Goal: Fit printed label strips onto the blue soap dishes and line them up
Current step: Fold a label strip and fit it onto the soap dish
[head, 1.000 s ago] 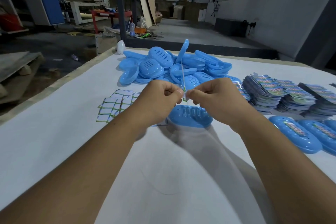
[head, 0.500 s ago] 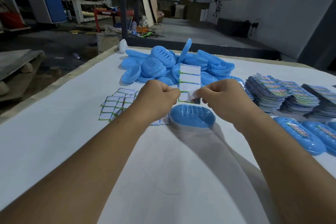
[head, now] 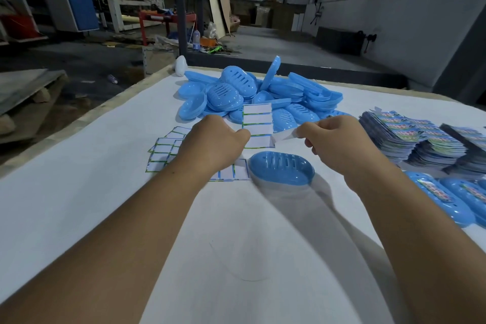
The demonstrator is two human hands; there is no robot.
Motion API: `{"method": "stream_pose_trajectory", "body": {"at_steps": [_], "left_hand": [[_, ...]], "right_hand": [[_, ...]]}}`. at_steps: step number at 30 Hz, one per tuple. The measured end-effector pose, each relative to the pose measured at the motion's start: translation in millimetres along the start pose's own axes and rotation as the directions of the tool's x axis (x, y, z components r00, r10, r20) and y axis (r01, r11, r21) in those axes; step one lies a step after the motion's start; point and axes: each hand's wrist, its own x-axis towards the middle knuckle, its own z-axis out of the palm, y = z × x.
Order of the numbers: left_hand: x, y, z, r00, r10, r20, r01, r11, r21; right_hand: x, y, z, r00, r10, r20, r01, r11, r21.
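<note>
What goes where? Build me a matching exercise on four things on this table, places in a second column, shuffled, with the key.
Things:
1. label sheet
2. single soap dish
3. pile of soap dishes
4. stacks of printed strips

Places:
A. far middle of the table
B. held up in the left hand
C. right side, beyond the labelled dishes
D. on the table just below the two hands

Pairs: 1-B, 2-D, 3-A, 4-C
</note>
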Motion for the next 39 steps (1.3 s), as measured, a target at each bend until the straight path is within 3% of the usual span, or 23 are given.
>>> {"method": "stream_pose_trajectory", "body": {"at_steps": [8,13,16,20,27,30,32,35,39], "left_hand": [[6,-9,-10,0.996,-0.005,-0.090,0.032,0.952,0.305],[5,-7,-17,0.978,0.045,-0.202,0.072,0.839,0.540],[6,-6,-23,0.980,0.036,-0.196,0.101,0.760,0.643],[5,-12,-34,0.990,-0.026,-0.139,0.119,0.689,0.715],[4,-16,-46,0.989,-0.096,-0.114,0.149,0.690,0.708],[6,-19,-47,0.989,-0.079,-0.126,0.144,0.730,0.669],[6,-16,-42,0.992,-0.035,-0.123,0.099,0.813,0.573],[-1,-1,-25,0.992,0.073,-0.104,-0.048,0.974,0.220],[-16,17,-3,0.984,0.178,0.022,-0.168,0.958,-0.232]], "right_hand": [[1,0,1,0.999,0.021,-0.030,-0.021,0.999,0.027],[-2,-2,-1,0.999,0.023,-0.034,-0.022,0.999,0.028],[-3,-3,1,0.999,0.018,-0.031,-0.018,1.000,0.014],[-5,-5,2,0.999,0.002,-0.033,-0.003,1.000,-0.009],[-7,-5,2,0.999,-0.018,-0.033,0.017,0.999,-0.029],[-7,-6,4,0.999,-0.036,-0.032,0.034,0.997,-0.065],[-7,-5,5,0.998,-0.058,-0.024,0.056,0.994,-0.091],[-10,-7,6,0.991,-0.132,-0.004,0.130,0.981,-0.144],[-17,-11,9,0.950,-0.310,0.027,0.305,0.913,-0.271]]}}
